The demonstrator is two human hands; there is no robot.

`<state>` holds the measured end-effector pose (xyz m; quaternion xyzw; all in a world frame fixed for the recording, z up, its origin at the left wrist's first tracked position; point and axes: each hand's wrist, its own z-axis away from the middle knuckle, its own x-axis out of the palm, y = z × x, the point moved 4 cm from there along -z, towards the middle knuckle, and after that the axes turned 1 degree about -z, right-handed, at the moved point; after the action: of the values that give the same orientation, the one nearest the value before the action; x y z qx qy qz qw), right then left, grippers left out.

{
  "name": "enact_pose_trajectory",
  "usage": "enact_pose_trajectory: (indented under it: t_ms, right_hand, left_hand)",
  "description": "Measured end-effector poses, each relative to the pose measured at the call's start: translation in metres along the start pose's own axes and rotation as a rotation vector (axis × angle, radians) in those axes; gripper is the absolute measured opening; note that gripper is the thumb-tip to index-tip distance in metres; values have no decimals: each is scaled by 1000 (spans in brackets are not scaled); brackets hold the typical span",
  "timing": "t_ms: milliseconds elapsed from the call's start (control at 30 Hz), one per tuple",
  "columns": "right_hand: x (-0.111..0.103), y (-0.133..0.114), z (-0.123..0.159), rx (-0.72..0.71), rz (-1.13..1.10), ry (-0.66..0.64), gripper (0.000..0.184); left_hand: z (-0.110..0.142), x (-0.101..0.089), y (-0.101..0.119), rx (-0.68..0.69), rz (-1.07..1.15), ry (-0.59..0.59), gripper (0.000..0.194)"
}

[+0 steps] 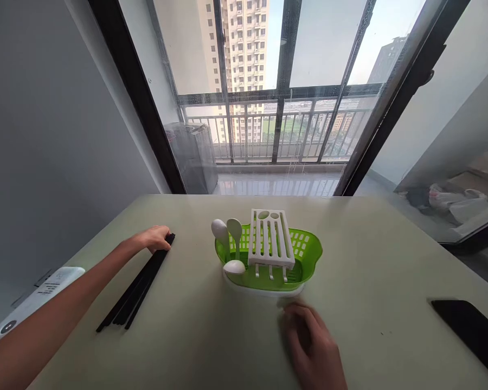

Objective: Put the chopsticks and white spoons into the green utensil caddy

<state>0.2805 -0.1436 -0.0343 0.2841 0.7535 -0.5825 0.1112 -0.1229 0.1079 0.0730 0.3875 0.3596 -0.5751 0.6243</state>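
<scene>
My left hand (153, 238) rests on the far end of a bundle of several black chopsticks (136, 290) that lie on the pale table (370, 271); its fingers curl over the tips. In the middle stands a green cutlery drainer (309, 252) on a white tray, with a white slotted rack (270, 238) laid over it. Three white spoons (229, 238) stick up at its left side. My right hand (313, 344) lies on the table just in front of the drainer, fingers bent downward, with nothing visible in it.
A white device with buttons (36, 300) lies at the table's left edge. A black phone (472, 330) lies at the right front. Behind the table are glass balcony doors and a railing.
</scene>
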Motion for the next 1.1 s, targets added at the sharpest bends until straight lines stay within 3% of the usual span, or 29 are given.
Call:
enact_pose_trajectory:
  t_ms: [233, 433, 567, 667, 867, 1100]
  right_hand:
    - [1, -10, -2, 74, -69, 50, 19]
    - [1, -13, -4, 104, -92, 50, 18]
    - [0, -14, -3, 99, -102, 55, 16]
    - [0, -15, -4, 98, -102, 63, 17]
    - [2, -17, -5, 106, -81, 63, 19]
    - [4, -20, -5, 90, -27, 88, 20]
  left_hand:
    - [4, -5, 6, -67, -38, -51, 28]
    - [5, -10, 9, -98, -140, -8, 61]
    - [6, -15, 17, -86, -244, 166, 90]
    - [8, -19, 27, -28, -273, 352, 102]
    - [22, -28, 59, 323, -166, 804, 97]
    - [49, -24, 99, 506, -88, 1051, 100]
